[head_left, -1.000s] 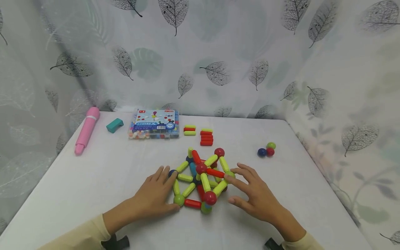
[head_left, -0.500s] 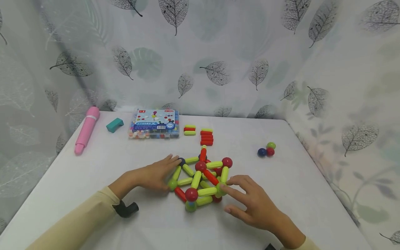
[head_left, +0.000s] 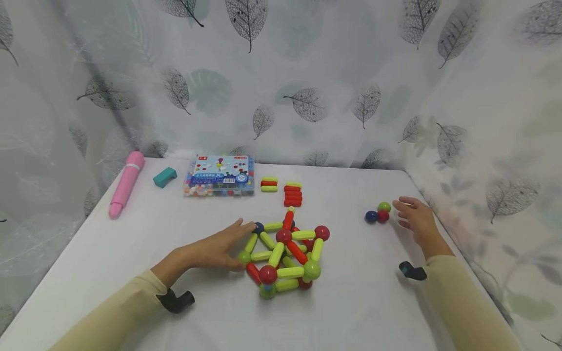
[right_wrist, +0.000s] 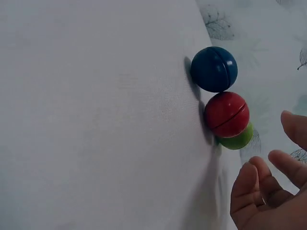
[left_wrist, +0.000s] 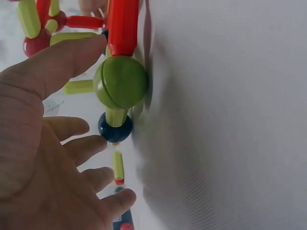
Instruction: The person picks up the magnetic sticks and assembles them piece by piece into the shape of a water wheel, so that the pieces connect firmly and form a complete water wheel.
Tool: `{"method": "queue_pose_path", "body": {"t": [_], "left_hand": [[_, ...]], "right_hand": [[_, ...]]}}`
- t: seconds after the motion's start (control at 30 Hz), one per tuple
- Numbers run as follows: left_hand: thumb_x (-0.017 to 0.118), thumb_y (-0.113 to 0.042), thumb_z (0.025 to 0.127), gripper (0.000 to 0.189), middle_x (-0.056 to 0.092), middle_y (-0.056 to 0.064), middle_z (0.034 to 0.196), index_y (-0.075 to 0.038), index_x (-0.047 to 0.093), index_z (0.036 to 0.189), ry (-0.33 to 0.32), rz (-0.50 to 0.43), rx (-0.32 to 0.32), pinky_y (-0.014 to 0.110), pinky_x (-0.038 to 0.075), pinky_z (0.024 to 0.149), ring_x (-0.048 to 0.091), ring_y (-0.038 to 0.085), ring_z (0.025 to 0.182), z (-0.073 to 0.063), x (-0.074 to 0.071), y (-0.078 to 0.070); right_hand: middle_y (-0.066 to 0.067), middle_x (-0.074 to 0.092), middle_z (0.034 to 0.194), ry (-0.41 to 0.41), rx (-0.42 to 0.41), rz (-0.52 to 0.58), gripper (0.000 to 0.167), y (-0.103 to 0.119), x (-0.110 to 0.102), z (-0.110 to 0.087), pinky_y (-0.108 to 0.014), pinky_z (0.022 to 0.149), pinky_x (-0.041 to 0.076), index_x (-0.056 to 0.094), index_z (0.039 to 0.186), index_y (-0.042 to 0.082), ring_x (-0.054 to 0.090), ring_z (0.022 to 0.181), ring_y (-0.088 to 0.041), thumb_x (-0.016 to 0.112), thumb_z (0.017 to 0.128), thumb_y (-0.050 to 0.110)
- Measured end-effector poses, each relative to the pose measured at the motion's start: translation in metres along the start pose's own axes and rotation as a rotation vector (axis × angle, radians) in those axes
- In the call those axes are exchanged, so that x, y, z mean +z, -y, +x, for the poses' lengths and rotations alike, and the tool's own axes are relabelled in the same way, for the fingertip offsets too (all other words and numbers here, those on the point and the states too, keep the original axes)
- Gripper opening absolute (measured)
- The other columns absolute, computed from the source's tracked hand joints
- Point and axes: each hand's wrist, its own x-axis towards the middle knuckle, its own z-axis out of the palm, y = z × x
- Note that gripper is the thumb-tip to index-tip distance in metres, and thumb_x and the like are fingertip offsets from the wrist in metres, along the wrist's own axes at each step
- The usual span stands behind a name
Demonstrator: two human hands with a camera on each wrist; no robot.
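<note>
A structure of yellow-green and red rods joined by coloured balls point(head_left: 277, 272) stands mid-table. My left hand point(head_left: 215, 249) rests at its left side, fingers extended, fingertips right at a dark blue ball point(head_left: 258, 227) and thumb close to a green ball point(left_wrist: 122, 82). On the right, my right hand point(head_left: 417, 220) hovers just beside three loose balls, with its fingers loosely bent and nothing between them. These are a blue ball point(right_wrist: 214, 69), a red ball point(right_wrist: 227, 114) and a green ball point(right_wrist: 237, 137), the last partly hidden behind the red one in the right wrist view.
Behind the structure lie red and yellow-green rods point(head_left: 292, 195) in two small groups. A clear box of parts with a printed label point(head_left: 219, 175) sits at the back, left of them. Farther left are a teal block point(head_left: 165, 177) and a pink cylindrical object point(head_left: 127, 184).
The structure has been turned and its left side shifted back, the left hand moving with it. My right hand has left its green ball and moved right and back to the loose balls.
</note>
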Motion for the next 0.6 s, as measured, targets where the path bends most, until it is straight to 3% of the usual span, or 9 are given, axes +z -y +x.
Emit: {"method": "queue_pose_path", "body": {"t": [0.07,0.13,0.3,0.47,0.6], "left_hand": [[0.08,-0.031,0.085,0.095,0.024,0.007,0.169,-0.014,0.026,0.162,-0.009,-0.012,0.005,0.06,0.025,0.12,0.006,0.038,0.157,0.0,0.003,0.0],[0.08,-0.032,0.085,0.095,0.024,0.007,0.169,-0.014,0.027,0.162,-0.018,-0.016,0.014,0.06,0.026,0.12,0.006,0.038,0.157,0.0,0.005,-0.001],[0.081,-0.033,0.085,0.094,0.027,0.007,0.168,-0.014,0.029,0.161,-0.044,-0.015,0.015,0.062,0.026,0.12,0.008,0.039,0.157,0.0,0.006,-0.004],[0.08,-0.038,0.086,0.091,0.028,0.008,0.168,-0.016,0.033,0.16,-0.077,0.043,0.02,0.065,0.024,0.119,0.01,0.041,0.156,0.001,0.007,-0.003],[0.077,-0.05,0.087,0.088,0.028,0.006,0.168,-0.022,0.037,0.16,-0.099,0.152,0.037,0.066,0.027,0.117,0.011,0.039,0.157,0.003,0.009,-0.002]], "right_hand": [[-0.02,0.041,0.156,0.032,0.027,-0.069,0.077,-0.003,-0.002,0.012,-0.022,0.082,0.053,0.032,0.159,0.007,0.051,0.129,-0.03,0.061,0.1,0.047],[-0.022,0.038,0.159,0.046,0.035,-0.126,0.077,-0.005,-0.002,0.019,-0.026,0.087,0.05,0.033,0.159,0.008,0.046,0.134,-0.035,0.06,0.1,0.05],[-0.021,0.044,0.151,0.071,0.037,-0.215,0.072,-0.007,0.001,0.027,-0.033,0.089,0.045,0.041,0.155,0.007,0.046,0.125,-0.034,0.061,0.1,0.049],[-0.021,0.046,0.147,0.086,0.024,-0.245,0.071,-0.009,0.005,0.032,-0.033,0.085,0.044,0.044,0.153,0.003,0.047,0.119,-0.031,0.06,0.1,0.048],[-0.013,0.049,0.145,0.017,0.042,-0.164,0.071,-0.004,0.007,0.028,-0.031,0.085,0.045,0.045,0.153,0.008,0.047,0.115,-0.023,0.06,0.099,0.051]]}}
